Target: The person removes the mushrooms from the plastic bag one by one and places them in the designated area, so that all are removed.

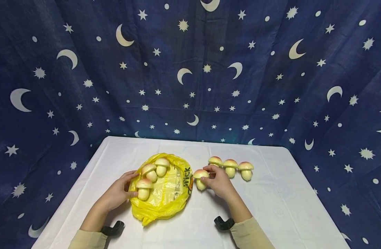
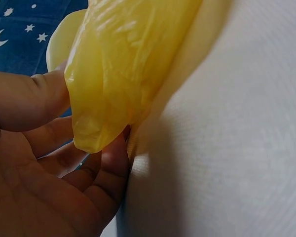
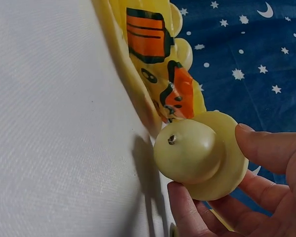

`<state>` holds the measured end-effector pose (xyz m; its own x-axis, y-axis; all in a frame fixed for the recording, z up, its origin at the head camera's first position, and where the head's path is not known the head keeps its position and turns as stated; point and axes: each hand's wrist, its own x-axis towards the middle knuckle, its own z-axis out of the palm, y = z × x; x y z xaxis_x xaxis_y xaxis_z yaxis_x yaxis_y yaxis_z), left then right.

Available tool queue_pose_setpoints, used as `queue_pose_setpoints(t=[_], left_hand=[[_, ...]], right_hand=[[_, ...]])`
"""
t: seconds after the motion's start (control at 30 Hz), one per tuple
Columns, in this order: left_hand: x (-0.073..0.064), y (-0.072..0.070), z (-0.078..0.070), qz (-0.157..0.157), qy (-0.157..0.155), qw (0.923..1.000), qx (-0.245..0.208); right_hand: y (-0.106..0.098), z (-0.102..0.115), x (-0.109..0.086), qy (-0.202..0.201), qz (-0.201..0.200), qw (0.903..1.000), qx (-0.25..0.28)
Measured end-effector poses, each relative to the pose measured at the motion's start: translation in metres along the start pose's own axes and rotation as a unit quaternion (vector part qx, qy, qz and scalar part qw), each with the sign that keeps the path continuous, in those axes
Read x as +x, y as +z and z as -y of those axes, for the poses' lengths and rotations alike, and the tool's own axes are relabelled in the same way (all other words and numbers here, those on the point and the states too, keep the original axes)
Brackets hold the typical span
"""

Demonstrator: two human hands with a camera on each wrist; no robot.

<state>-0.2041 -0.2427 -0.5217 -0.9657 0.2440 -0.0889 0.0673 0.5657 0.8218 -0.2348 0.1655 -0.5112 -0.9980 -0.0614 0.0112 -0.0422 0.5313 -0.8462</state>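
Note:
A yellow plastic bag (image 1: 160, 210) stands on the table with its mouth spread wide and its edge rolled down. Inside it, near its left side, are three toy mushrooms (image 1: 143, 193) with reddish-topped cream caps. My left hand (image 1: 115, 193) holds the bag's left side; in the left wrist view the thumb and fingers lie on either side of the yellow plastic (image 2: 123, 69). Just right of the bag, my right hand (image 1: 222, 185) grips another toy mushroom (image 1: 200, 174) by its cap. The right wrist view shows that mushroom's rounded stem (image 3: 187, 153) turned toward the camera.
Three more toy mushrooms (image 1: 230, 167) form a row behind and to the right of my right hand, the leftmost partly hidden by it. A white cloth covers the table (image 1: 280, 200). A dark blue curtain (image 1: 203, 86) with moons and stars hangs around it.

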Motion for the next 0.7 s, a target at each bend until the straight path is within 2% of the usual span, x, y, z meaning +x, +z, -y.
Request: queue_pose_setpoints(t=[0.5, 0.7], left_hand=[[0.0003, -0.0001, -0.0004, 0.000, -0.001, 1.0000, 0.001], [0.0000, -0.0002, -0.0014, -0.001, -0.005, 1.0000, -0.002]], right_hand=[[0.0026, -0.0056, 0.0018, 0.013, -0.006, 0.9999, -0.006], [0.0016, -0.0077, 0.0030, -0.006, -0.001, 1.0000, -0.001]])
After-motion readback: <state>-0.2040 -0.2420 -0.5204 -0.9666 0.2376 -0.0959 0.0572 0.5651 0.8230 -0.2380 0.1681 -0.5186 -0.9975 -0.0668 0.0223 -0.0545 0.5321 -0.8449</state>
